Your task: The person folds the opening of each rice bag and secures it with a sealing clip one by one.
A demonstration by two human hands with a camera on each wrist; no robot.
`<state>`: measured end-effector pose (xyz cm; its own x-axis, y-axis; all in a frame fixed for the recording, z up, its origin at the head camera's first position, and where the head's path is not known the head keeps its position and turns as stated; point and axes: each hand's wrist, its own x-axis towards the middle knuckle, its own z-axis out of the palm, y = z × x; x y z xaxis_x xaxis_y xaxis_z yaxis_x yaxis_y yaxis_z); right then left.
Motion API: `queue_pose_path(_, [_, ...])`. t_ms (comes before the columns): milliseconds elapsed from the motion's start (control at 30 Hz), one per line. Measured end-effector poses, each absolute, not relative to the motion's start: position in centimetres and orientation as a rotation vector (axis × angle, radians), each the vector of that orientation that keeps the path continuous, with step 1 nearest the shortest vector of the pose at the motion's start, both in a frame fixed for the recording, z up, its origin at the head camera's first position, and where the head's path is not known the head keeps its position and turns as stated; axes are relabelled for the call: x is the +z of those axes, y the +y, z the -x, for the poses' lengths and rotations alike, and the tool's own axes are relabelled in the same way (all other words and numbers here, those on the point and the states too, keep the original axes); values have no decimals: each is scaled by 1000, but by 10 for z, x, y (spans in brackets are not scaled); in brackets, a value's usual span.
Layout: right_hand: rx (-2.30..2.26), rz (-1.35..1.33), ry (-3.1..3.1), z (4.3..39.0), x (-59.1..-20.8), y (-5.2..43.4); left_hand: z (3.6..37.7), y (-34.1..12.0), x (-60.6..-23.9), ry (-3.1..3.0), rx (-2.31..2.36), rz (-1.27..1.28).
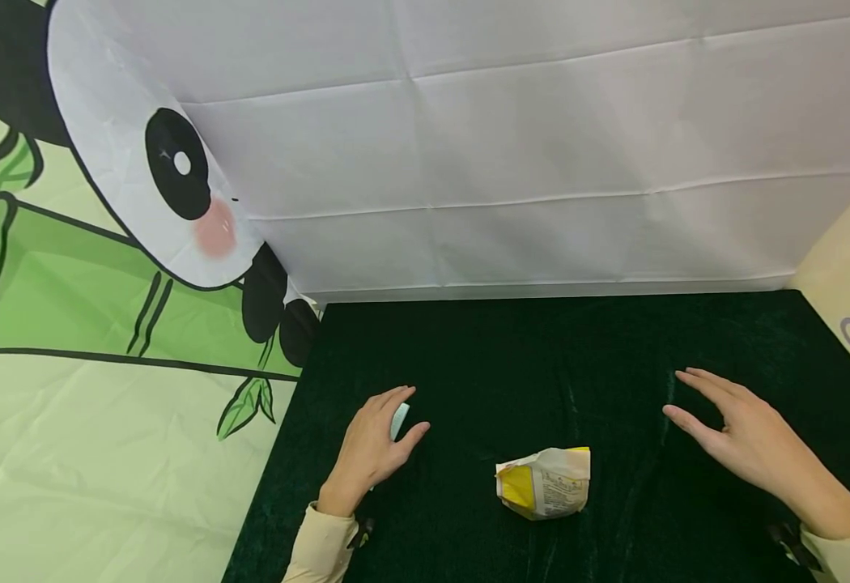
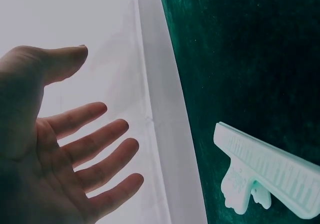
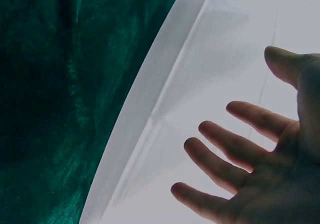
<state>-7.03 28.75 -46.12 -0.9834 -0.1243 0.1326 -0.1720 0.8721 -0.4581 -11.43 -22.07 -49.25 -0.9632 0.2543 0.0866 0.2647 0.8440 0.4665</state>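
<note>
**Clip under my left hand, packet between both**

Clip (image 1: 399,421), pale mint plastic, lies on the dark green cloth (image 1: 541,348) near its left edge. My left hand (image 1: 376,445) hovers right over it with the fingers spread and relaxed, holding nothing; in the left wrist view the clip (image 2: 265,176) sits flat on the cloth just beside my open palm (image 2: 55,149), apart from it. My right hand (image 1: 738,433) hangs above the right side of the cloth, fingers straight and wide, also holding nothing (image 3: 255,159). Between my hands, nearer to me, a small crumpled white and yellow packet (image 1: 544,482) rests on the cloth, well apart from both. A creased white backdrop (image 1: 541,162) stands behind the cloth, and a panda sheet (image 1: 104,324) covers the left.
</note>
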Motion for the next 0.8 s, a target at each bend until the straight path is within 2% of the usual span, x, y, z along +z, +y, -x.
queue_pose_path(800, [715, -288, -2857, 65, -454, 279, 108, -217, -491, -2971, -814, 369])
